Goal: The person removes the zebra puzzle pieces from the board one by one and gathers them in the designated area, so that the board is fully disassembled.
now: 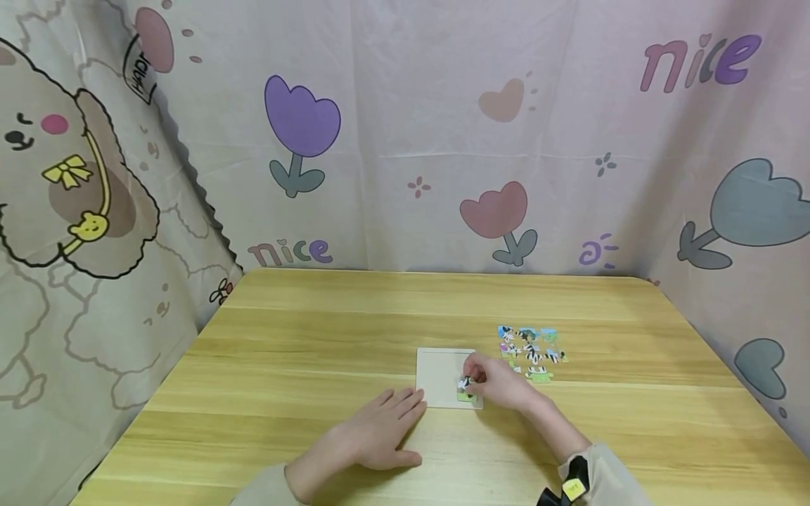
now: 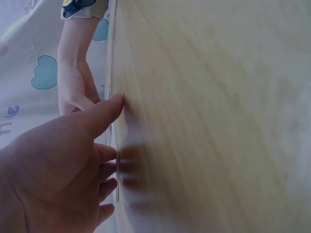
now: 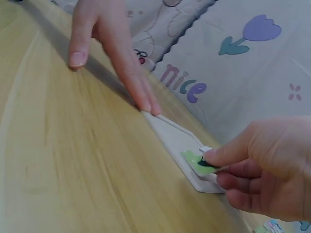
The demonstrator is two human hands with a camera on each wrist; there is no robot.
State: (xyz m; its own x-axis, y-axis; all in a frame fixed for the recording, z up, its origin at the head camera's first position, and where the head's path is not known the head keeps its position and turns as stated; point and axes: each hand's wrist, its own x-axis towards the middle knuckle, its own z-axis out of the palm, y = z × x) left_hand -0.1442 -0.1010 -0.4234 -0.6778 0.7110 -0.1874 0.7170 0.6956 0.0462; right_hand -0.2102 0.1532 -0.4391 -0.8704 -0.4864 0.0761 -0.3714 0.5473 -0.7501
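A white puzzle tray with a raised border lies on the wooden table. Over its near right corner my right hand pinches a puzzle piece, green with black and white markings, between thumb and fingers. In the right wrist view the piece tilts slightly above the tray floor. My left hand lies with fingers spread, their tips at the tray's near left corner and the thumb on the table. Other puzzle pieces, with black-and-white animal and green parts, lie in a loose group to the right behind my right hand.
The wooden table reaches back to a patterned curtain with tulips and lettering. Another curtain side hangs along the left edge. A black strap with a yellow tag sits on the right wrist.
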